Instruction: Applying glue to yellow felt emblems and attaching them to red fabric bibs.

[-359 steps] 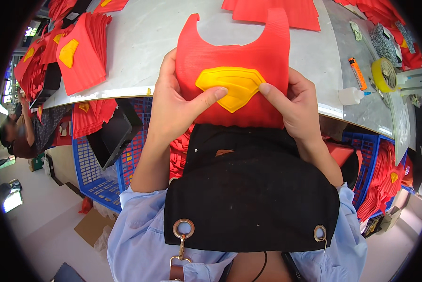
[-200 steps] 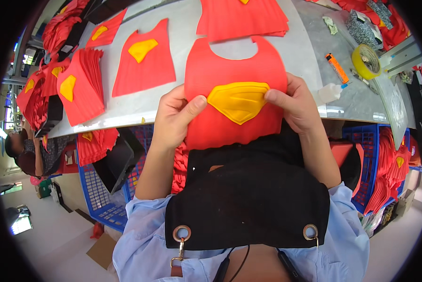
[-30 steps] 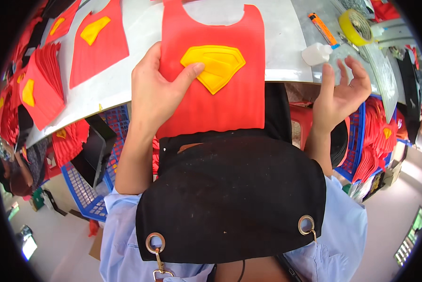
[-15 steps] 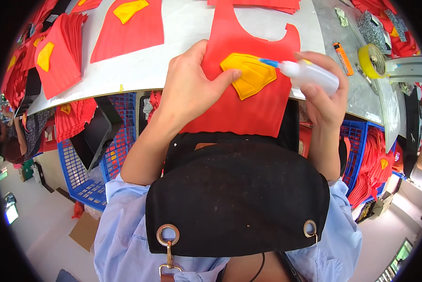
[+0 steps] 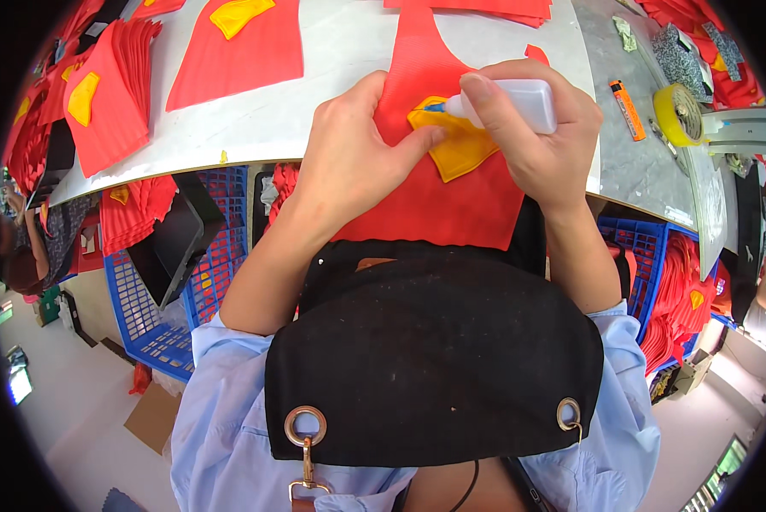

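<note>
My right hand (image 5: 545, 149) grips a small white squeeze bottle (image 5: 526, 101), tilted sideways. Its blue tip (image 5: 435, 107) points left and meets the upper left edge of a yellow patch (image 5: 461, 155). The patch, a pointed shield-like shape, lies on a red sheet piece (image 5: 451, 209) with a curved cut-out at its far end. My left hand (image 5: 344, 154) is at the left side of the red piece, with its thumb pressing on the patch. The other left fingers are mostly hidden, seemingly holding the sheet's edge. My right hand covers the patch's right part.
Red pieces with yellow patches (image 5: 238, 64) lie on the white table (image 5: 332, 51), with a stack (image 5: 127, 85) further left. At right are an orange tube-like tool (image 5: 627, 111) and a yellow tape roll (image 5: 677, 113). Blue crates (image 5: 157, 337) stand below the table.
My right hand has moved left with the bottle. The blue tip has passed from the patch's upper right edge to its upper left. My left hand stays nearly in place.
</note>
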`<state>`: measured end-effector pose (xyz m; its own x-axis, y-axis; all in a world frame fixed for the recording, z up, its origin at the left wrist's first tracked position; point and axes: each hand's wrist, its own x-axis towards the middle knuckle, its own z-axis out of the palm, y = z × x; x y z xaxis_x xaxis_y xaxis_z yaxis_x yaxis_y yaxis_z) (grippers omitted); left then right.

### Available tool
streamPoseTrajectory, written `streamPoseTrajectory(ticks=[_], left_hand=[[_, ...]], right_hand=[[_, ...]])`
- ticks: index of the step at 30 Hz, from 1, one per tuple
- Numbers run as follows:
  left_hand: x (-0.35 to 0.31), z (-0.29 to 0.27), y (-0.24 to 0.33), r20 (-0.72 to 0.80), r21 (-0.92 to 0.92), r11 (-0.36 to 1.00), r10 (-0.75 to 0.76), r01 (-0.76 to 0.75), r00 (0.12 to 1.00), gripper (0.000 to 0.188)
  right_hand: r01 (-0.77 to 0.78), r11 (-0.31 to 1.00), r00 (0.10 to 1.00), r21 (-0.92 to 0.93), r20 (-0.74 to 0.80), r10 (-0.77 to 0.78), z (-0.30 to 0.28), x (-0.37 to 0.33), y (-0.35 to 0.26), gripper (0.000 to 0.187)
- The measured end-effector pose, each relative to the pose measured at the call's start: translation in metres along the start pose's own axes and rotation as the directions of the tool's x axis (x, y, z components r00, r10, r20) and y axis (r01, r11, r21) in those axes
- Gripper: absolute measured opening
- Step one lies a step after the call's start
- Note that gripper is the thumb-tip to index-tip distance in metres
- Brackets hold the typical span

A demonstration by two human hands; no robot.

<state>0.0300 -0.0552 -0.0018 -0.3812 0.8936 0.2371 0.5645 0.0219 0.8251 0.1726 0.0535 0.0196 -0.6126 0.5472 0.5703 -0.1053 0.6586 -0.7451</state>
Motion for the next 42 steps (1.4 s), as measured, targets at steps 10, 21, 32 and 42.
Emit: streamPoseTrajectory(ticks=[10, 21, 32, 42], left_hand=[[-0.002, 0.002, 0.0, -0.011, -0.043, 0.999, 0.008, -0.008, 1.0, 0.038], [-0.002, 0.008, -0.004, -0.005, -0.097, 0.995, -0.015, 0.015, 1.0, 0.037], [-0.002, 0.01, 0.001, 0.044, -0.248, 0.962, -0.11, 0.117, 0.993, 0.035], [-0.008, 0.016, 0.0, 0.036, -0.346, 0.931, -0.115, 0.12, 0.993, 0.037]], right_hand=[[-0.049, 0.999, 0.978, 0.023, -0.204, 0.052, -0.006, -0.011, 0.005, 0.019], [-0.141, 0.99, 0.939, 0.016, -0.315, 0.139, -0.024, -0.046, 0.019, 0.017], [-0.136, 0.982, 0.941, -0.129, -0.326, 0.087, -0.042, -0.086, 0.022, 0.023], [-0.326, 0.943, 0.875, -0.066, -0.4, 0.274, -0.077, -0.065, 0.032, 0.029]])
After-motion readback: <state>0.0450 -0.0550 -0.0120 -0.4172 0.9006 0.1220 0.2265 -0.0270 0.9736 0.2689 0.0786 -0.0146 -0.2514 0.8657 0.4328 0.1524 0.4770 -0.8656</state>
